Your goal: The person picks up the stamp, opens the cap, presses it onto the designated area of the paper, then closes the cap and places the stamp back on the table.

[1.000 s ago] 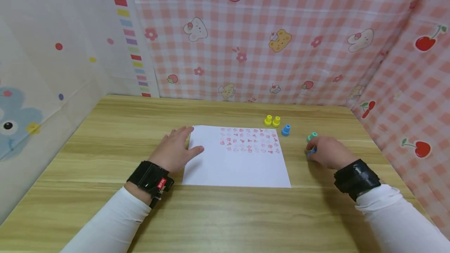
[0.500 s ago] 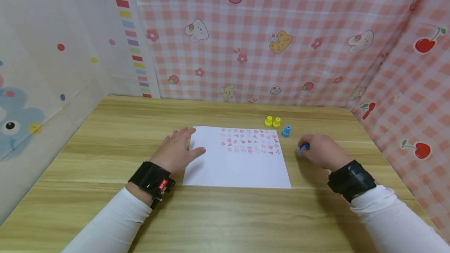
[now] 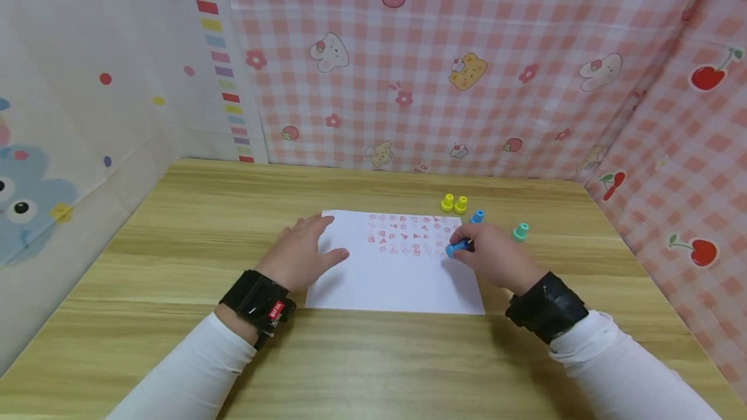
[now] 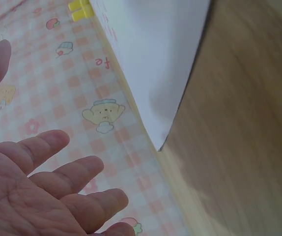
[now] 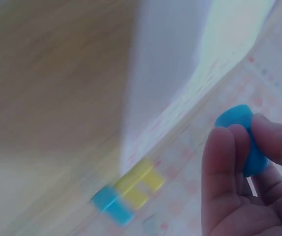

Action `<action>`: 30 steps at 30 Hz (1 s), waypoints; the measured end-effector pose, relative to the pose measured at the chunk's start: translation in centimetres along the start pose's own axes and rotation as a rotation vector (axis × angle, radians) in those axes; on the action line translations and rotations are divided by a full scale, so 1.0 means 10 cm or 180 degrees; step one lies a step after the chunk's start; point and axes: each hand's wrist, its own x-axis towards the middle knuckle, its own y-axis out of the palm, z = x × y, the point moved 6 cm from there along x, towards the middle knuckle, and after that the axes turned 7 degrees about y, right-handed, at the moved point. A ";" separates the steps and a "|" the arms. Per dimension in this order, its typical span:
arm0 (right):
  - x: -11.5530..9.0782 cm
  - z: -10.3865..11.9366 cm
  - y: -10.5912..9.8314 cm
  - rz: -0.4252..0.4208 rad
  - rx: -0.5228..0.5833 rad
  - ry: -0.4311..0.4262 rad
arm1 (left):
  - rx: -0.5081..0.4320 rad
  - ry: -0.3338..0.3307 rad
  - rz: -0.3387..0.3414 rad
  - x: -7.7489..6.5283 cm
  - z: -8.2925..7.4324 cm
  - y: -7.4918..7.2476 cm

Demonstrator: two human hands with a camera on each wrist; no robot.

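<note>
My right hand [image 3: 496,258] pinches a blue stamp [image 3: 457,249] between thumb and fingers, over the right part of a white sheet of paper [image 3: 391,284]. The right wrist view shows the stamp's wide blue end [image 5: 237,117] poking out past the fingertips. Rows of small red prints [image 3: 405,236] cover the upper right of the sheet, partly hidden by this hand. At the paper's left edge is my left hand [image 3: 300,255], fingers spread and holding nothing. In the left wrist view its palm [image 4: 8,196] faces the camera near the paper's corner.
Two yellow stamps [image 3: 447,203] stand behind the sheet's far right corner. A second blue stamp [image 3: 477,216] is just beyond my right hand, and a teal stamp [image 3: 521,232] stands to its right. The wooden table [image 3: 373,361] meets a pink checked curtain [image 3: 379,83] at the back.
My right hand has carried the blue stamp leftward from beside the teal stamp to over the paper. The teal stamp now shows fully. The left hand has barely shifted.
</note>
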 end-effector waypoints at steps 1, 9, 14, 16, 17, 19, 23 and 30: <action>0.00 0.05 0.02 0.0015 0.0056 0.0003 | -0.0004 0.0016 -0.0007 0.00 -0.01 0.00; 0.05 0.42 0.19 0.0172 0.0482 -0.0021 | 0.0002 0.0142 -0.0070 0.00 -0.09 0.04; 0.07 0.65 0.29 0.0240 0.0699 -0.0129 | 0.0006 0.0205 -0.0112 -0.01 -0.14 0.08; 0.08 0.72 0.33 0.0242 0.0728 -0.0183 | -0.0008 0.0257 -0.0139 -0.01 -0.17 0.08; 0.08 0.76 0.35 0.0239 0.0737 -0.0207 | -0.0014 0.0296 -0.0151 -0.01 -0.18 0.09; 0.09 0.81 0.37 0.0215 0.0755 -0.0236 | -0.0033 0.0360 -0.0184 -0.02 -0.20 0.09; 0.11 0.89 0.40 0.0173 0.0851 -0.0238 | -0.0077 0.0472 -0.0184 -0.02 -0.23 0.11; 0.11 0.98 0.46 0.0230 0.1066 -0.0268 | -0.0169 0.0605 -0.0076 -0.03 -0.30 0.15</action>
